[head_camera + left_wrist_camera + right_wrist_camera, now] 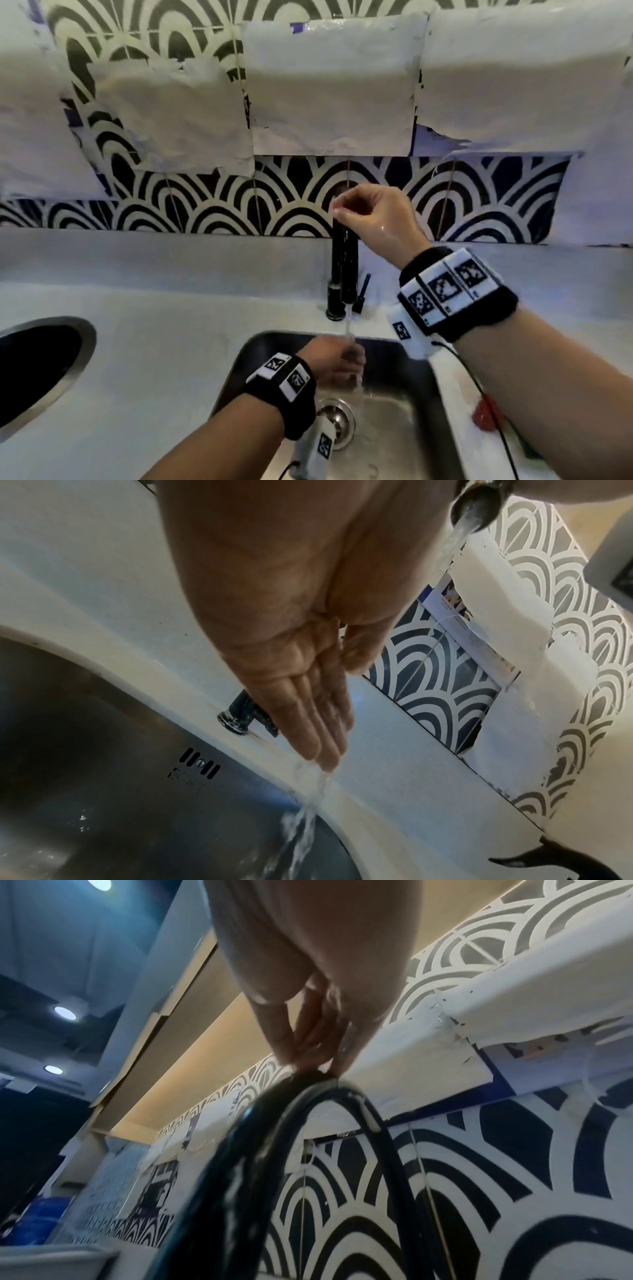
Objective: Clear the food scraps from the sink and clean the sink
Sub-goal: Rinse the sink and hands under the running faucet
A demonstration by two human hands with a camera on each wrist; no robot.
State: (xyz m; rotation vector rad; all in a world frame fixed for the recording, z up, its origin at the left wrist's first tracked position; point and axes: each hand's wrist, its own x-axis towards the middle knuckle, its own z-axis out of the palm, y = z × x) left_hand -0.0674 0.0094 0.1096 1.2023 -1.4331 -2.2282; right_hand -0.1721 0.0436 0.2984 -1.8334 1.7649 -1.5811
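Water runs from the black arched faucet (346,267) into the steel sink (394,428). My left hand (337,359) is down in the basin with its fingers straight under the stream (349,329). In the left wrist view water pours off the left hand's fingertips (325,758) below the spout (476,509). My right hand (356,209) grips the top of the faucet's arch, and the right wrist view shows its fingertips (308,1053) on the black tube (308,1123). The round drain strainer (337,421) lies below my left wrist. I see no scraps in the visible part of the sink.
The pale counter (154,342) surrounds the sink. A round metal-rimmed hole (37,370) sits in it at the left. A small red thing (486,414) lies on the counter right of the basin. The faucet lever (363,287) stands behind the sink. Patterned tiles with white paper sheets (329,85) cover the wall.
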